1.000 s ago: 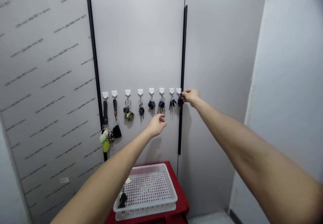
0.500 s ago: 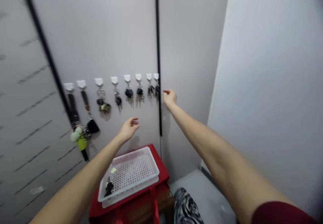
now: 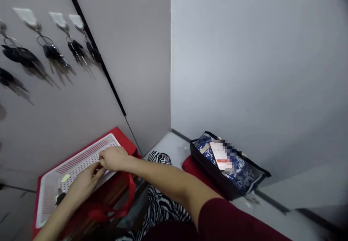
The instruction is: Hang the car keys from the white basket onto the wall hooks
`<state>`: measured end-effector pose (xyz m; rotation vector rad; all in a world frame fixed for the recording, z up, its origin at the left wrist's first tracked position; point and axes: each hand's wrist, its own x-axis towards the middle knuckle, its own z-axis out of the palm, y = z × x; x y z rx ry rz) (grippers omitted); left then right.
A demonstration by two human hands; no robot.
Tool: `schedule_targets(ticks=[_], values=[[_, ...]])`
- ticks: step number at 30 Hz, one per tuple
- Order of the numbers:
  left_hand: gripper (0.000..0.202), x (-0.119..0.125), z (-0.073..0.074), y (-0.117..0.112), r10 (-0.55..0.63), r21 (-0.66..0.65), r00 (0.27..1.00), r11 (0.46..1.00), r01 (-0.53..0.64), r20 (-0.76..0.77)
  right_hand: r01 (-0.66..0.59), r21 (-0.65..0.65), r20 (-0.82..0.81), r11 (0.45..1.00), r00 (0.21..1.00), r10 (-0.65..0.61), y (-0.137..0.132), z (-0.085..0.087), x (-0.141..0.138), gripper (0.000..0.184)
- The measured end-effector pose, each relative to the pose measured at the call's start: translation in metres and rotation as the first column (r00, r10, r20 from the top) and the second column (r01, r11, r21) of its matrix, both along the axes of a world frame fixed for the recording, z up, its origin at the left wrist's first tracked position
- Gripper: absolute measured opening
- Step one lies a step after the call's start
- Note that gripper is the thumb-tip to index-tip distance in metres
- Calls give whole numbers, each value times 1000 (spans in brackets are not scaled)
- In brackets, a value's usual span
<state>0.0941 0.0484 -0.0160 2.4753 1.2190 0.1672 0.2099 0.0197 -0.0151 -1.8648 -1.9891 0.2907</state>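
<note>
Both hands meet above the white perforated basket (image 3: 48, 188). My right hand (image 3: 113, 158) is closed, its fingertips pinched together over the basket's right part. Close against it is my left hand (image 3: 85, 180), its fingers also drawn together at the right hand's fingertips. Whatever lies between the fingers is too small or hidden to make out. Inside the basket, a dark key (image 3: 60, 198) is partly covered by my left wrist, and a small yellow piece (image 3: 65, 178) lies near it.
Bunches of keys (image 3: 55, 53) hang from white hooks (image 3: 58, 19) on the grey panel. Under the basket is a red bag (image 3: 122, 138) with straps. A blue patterned bag (image 3: 246, 175) stands on the floor by the right wall, a phone (image 3: 217, 154) on top.
My view has turned down and right. My right hand has come from beside the hanging keys down to the basket. My left hand has lowered there too, and the two now touch or nearly touch.
</note>
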Motion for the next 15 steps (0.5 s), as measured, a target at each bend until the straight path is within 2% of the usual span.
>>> schedule_targets(ticks=[6,11,15], values=[[39,-17,1,-16,31,8,998,999,-31,-48,-64,-122,104,990,992,76,7,-1,-5,30],[33,-25,4,-32,45,17,999,999,-45,-12,-56,-138,120,989,990,73,-6,-1,-11,32],[33,-27,7,-32,23,-29,999,999,-23,25,-62,-131,133,989,988,79,-15,-1,-12,34]])
